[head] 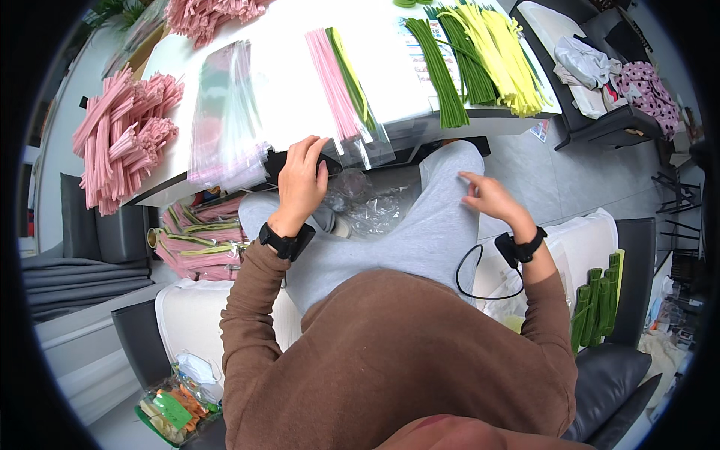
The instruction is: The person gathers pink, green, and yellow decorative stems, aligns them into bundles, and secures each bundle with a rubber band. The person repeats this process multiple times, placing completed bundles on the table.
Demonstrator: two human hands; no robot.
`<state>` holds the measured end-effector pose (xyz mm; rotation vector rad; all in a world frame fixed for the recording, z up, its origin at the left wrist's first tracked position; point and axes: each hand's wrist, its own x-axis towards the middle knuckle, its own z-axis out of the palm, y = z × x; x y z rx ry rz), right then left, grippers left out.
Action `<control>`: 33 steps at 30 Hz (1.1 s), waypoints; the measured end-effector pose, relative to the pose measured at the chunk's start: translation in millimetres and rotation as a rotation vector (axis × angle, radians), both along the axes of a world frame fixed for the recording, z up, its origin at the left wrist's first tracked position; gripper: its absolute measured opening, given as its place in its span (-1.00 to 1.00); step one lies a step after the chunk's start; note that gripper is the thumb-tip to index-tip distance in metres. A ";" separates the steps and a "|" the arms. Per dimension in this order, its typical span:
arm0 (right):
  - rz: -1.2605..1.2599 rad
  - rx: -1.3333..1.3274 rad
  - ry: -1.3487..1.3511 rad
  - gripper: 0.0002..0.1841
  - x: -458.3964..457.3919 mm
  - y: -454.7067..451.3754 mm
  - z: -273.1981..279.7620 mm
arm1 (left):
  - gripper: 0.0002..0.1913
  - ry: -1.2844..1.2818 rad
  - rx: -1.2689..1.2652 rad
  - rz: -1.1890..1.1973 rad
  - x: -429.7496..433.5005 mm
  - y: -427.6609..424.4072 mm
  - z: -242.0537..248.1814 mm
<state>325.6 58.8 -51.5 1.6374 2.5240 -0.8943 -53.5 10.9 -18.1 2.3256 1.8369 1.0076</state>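
Note:
My left hand [304,180] is raised at the table's front edge, holding nothing, its thumb apart from the fingers. Just right of it, a clear plastic sleeve [368,152] overhangs the edge. Pink chenille stems [332,84] lie along this sleeve with green stems [351,81] and a thin yellow strip beside them. To the left are stacked empty clear sleeves [225,118]. Over my right knee hovers my right hand [490,197], empty, index finger stretched out. Nearest to it on the table are a dark green bundle [437,73] and bright yellow stems [500,56].
Pink stems [124,135] are heaped at the table's left corner. Filled sleeves [202,239] are piled low at my left. Crumpled clear plastic [377,208] lies between my legs. Green bundles [597,304] rest on the sofa at my right. A black cord [461,281] loops near my right wrist.

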 end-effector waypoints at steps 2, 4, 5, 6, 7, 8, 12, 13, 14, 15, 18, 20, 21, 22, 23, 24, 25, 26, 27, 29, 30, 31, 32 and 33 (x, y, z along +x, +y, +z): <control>-0.139 0.096 0.048 -0.59 2.9 0.0 14.6 | -0.56 0.097 0.054 -0.036 1.2 5.6 -0.6; -0.105 0.324 0.192 -0.61 -12.2 2.3 21.6 | -0.56 0.249 0.121 -0.103 5.1 16.1 -4.2; -0.095 0.441 0.259 -0.61 -24.5 4.9 23.3 | -0.55 0.269 0.148 -0.151 7.1 22.0 -6.3; 0.011 0.537 0.309 -0.61 -39.5 8.2 23.5 | -0.55 0.285 0.161 -0.188 9.7 28.7 -8.7; 0.149 0.681 0.308 -0.54 -55.8 11.1 23.1 | -0.54 0.308 0.177 -0.222 11.1 34.6 -10.0; 0.215 0.651 0.345 -0.48 -75.8 14.6 20.9 | -0.69 0.305 0.241 -0.267 10.6 39.2 -9.6; 0.422 0.876 0.404 -0.54 -142.9 32.5 26.1 | -0.79 0.190 0.235 -0.305 10.7 37.2 9.3; 0.466 0.999 0.513 -0.59 -153.6 35.7 33.2 | -0.79 0.141 0.210 -0.302 10.3 34.6 19.9; 0.489 1.132 0.599 -0.72 -160.1 38.9 43.7 | -0.80 0.103 0.220 -0.308 7.2 34.2 33.9; 0.437 1.010 0.592 -0.75 -163.0 42.0 57.3 | -0.81 0.062 0.228 -0.314 4.9 33.6 49.2; 0.279 0.869 0.899 -0.85 -169.3 60.6 115.6 | -0.91 -0.325 0.153 -0.308 -9.5 35.6 104.4; 0.234 0.751 0.973 -0.87 -174.0 84.3 166.7 | -0.94 -0.515 0.125 -0.296 -22.1 51.2 145.1; 0.294 0.797 1.006 -0.86 -182.3 99.7 192.5 | -0.93 -0.640 0.151 -0.324 -26.9 63.8 165.2; 0.308 0.733 1.079 -0.84 -193.6 111.5 213.9 | -0.91 -0.661 0.122 -0.334 -32.2 78.1 185.7; 0.332 0.699 1.084 -0.84 -207.0 123.5 232.4 | -0.89 -0.683 0.142 -0.400 -37.1 93.2 205.8; 0.301 0.701 1.018 -0.84 -217.7 135.0 248.7 | -0.87 -0.728 0.071 -0.354 -41.1 107.8 225.0; 0.234 0.684 1.031 -0.83 -226.4 146.4 263.4 | -0.85 -0.784 -0.021 -0.274 -44.6 117.6 240.0; 0.299 0.683 1.135 -0.82 -228.4 156.2 275.6 | -0.84 -0.791 0.059 -0.333 -49.5 123.4 251.4; 0.272 0.650 1.182 -0.82 -228.8 165.0 285.9 | -0.83 -0.813 0.079 -0.302 -54.7 129.5 262.8; 0.255 0.632 1.142 -0.82 -235.3 172.7 291.4 | -0.84 -0.822 0.185 -0.376 -57.9 137.4 273.1; 0.256 0.621 1.120 -0.82 -237.1 173.9 290.5 | -0.84 -0.845 0.085 -0.301 -56.3 138.4 270.5; 0.208 0.619 1.090 -0.82 -237.1 173.4 288.6 | -0.84 -0.863 -0.009 -0.214 -54.2 138.2 266.2; 0.197 0.635 1.066 -0.82 -237.8 172.1 286.2 | -0.84 -0.879 -0.036 -0.169 -50.2 138.0 259.7; 0.135 0.656 1.012 -0.82 -237.5 172.4 287.1 | -0.84 -0.940 0.008 -0.260 -49.6 136.9 255.0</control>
